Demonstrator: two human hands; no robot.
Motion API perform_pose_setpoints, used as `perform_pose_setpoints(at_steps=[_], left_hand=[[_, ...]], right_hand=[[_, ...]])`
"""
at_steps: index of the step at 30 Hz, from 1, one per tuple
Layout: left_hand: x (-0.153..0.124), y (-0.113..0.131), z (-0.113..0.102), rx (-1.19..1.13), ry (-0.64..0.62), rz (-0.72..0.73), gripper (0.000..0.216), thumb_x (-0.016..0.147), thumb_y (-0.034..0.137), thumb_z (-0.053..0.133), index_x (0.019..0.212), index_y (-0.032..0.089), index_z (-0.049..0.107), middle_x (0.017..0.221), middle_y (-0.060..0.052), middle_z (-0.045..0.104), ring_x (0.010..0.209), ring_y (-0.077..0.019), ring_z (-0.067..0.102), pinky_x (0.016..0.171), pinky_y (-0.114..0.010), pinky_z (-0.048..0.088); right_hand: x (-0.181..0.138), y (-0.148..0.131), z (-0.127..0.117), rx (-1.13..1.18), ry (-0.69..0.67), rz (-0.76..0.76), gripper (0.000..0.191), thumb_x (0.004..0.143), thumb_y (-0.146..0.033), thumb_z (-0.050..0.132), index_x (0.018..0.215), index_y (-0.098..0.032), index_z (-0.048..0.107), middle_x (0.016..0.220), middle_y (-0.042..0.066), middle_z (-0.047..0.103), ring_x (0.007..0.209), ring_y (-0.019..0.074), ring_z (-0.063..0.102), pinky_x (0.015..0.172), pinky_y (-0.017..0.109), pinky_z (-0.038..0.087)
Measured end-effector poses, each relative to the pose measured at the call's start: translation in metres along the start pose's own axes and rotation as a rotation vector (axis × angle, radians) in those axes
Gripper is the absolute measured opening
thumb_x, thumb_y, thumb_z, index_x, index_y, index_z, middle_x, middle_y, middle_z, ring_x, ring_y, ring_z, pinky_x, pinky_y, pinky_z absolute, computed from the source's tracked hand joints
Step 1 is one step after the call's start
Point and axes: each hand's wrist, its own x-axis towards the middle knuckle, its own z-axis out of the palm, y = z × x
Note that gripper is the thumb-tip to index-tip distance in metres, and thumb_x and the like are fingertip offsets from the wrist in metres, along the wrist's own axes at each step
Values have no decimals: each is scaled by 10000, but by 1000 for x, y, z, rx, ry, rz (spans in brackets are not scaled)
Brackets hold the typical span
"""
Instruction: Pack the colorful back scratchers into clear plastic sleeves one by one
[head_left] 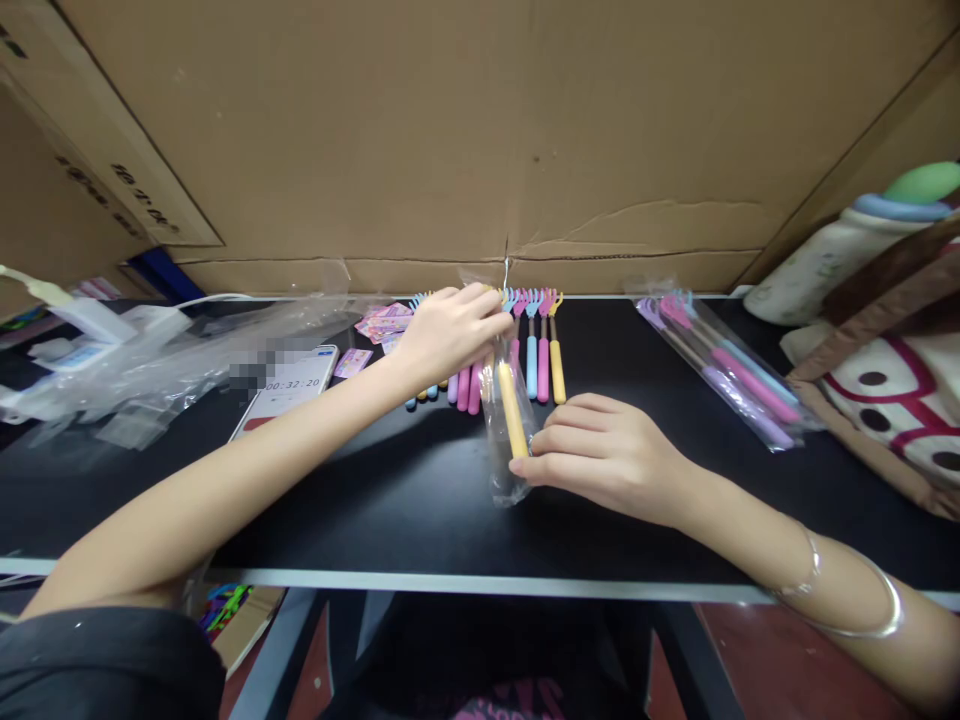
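Observation:
A yellow-handled back scratcher [513,410] lies inside a narrow clear plastic bag [501,475], tilted slightly over the black desktop. My left hand [454,330] is closed around its upper end, and the fingers hide most of the claw head there. At the lower end, my right hand [611,455] pinches the bag's side by the handle tip. Just behind, several back scratchers with blue, pink and yellow handles stand in a row, among them a blue one [532,365] and a yellow one [556,370]. My left hand covers part of that row.
Bagged back scratchers [742,375] lie at the right, near a bottle [814,255] and a cartoon-patterned bag [892,390]. To the left are clear plastic bags [202,350], a phone [292,385] showing a timer, and purple cards [384,322]. A cardboard wall [450,130] closes the back.

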Motion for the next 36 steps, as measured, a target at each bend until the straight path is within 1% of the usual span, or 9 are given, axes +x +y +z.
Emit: perform_pose_setpoints(at_steps=[7, 11, 15, 21, 24, 26, 29, 32, 36], left_hand=[[6, 15, 14, -45, -230, 4, 150, 871, 126, 531, 903, 167, 671, 870, -60, 670, 824, -201, 642, 580, -279, 398], [4, 12, 12, -73, -283, -1, 227, 886, 132, 533, 1066, 187, 660, 987, -67, 673, 891, -199, 654, 603, -266, 408], [-2, 4, 5, -102, -335, 101, 289, 928, 149, 520, 1190, 215, 623, 1058, -66, 665, 841, -175, 660, 701, -286, 444], [-19, 6, -13, -167, -333, 158, 333, 888, 148, 573, 1210, 226, 607, 1093, -60, 665, 901, -188, 652, 784, -306, 454], [-30, 15, -30, -232, -329, 151, 285, 871, 188, 607, 1154, 214, 612, 1073, -46, 667, 925, -187, 642, 799, -299, 449], [-35, 22, -42, -280, -358, 155, 278, 851, 247, 657, 1121, 203, 606, 1047, -33, 671, 922, -193, 644, 786, -302, 450], [-40, 32, -55, -360, -391, 206, 305, 824, 328, 716, 1077, 203, 599, 1054, -14, 680, 939, -206, 648, 788, -324, 453], [-44, 40, -61, -405, -370, 256, 289, 811, 332, 736, 1036, 203, 607, 1066, -1, 687, 957, -209, 644, 788, -335, 451], [-50, 43, -59, -409, -328, 265, 223, 830, 287, 710, 1022, 214, 622, 1028, 20, 702, 914, -196, 638, 746, -334, 439]], right_hand=[[2, -1, 4, -33, -100, 8, 266, 1011, -246, 468, 850, -214, 678, 721, -21, 671, 683, 112, 548, 652, 273, 371], [0, 0, 7, 12, -98, 25, 231, 998, -234, 497, 858, -207, 680, 731, -23, 681, 692, 113, 552, 652, 268, 368], [-2, 1, 11, 12, -114, 26, 253, 1002, -202, 477, 856, -204, 683, 730, -26, 689, 683, 115, 550, 657, 270, 373], [-5, 1, 17, 40, -103, 63, 246, 983, -231, 520, 776, -198, 648, 720, -23, 688, 672, 119, 552, 643, 270, 375], [-5, 1, 18, 86, -118, 84, 232, 978, -207, 514, 780, -197, 634, 737, -20, 689, 676, 119, 560, 634, 267, 379], [-5, 2, 17, 129, -140, 113, 209, 964, -189, 521, 785, -201, 627, 739, -22, 681, 689, 122, 570, 636, 261, 390], [-5, 2, 17, 204, -180, 169, 163, 935, -178, 548, 793, -204, 626, 776, -13, 682, 723, 125, 591, 661, 245, 417], [-6, 3, 16, 245, -194, 197, 157, 930, -172, 545, 800, -205, 627, 807, -2, 688, 724, 124, 596, 666, 236, 431], [-7, 3, 15, 253, -200, 187, 138, 915, -156, 560, 807, -206, 629, 825, -2, 693, 736, 124, 598, 672, 238, 434]])
